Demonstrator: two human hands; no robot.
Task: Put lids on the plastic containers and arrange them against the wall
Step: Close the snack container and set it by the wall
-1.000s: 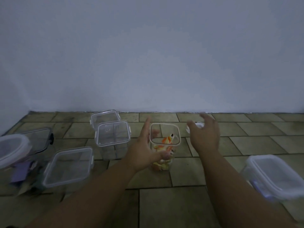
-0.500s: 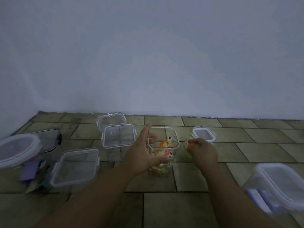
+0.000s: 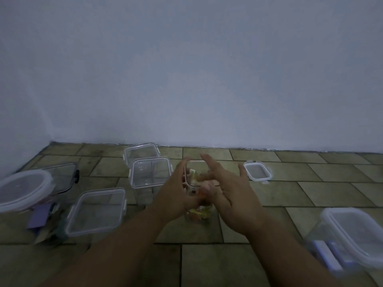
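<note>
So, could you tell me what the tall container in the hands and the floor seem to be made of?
The tall container looks like clear glossy plastic, since its colourful contents show through the wall. The floor looks like matte olive stone or ceramic tile, with dark grout lines.

A single wide-angle camera on my head looks forward and down across the tiled floor toward the wall, which fills the upper half of the picture. My forearms enter from the bottom edge, close to the lens. My left hand and right hand meet near the centre. There is no second view.
</note>
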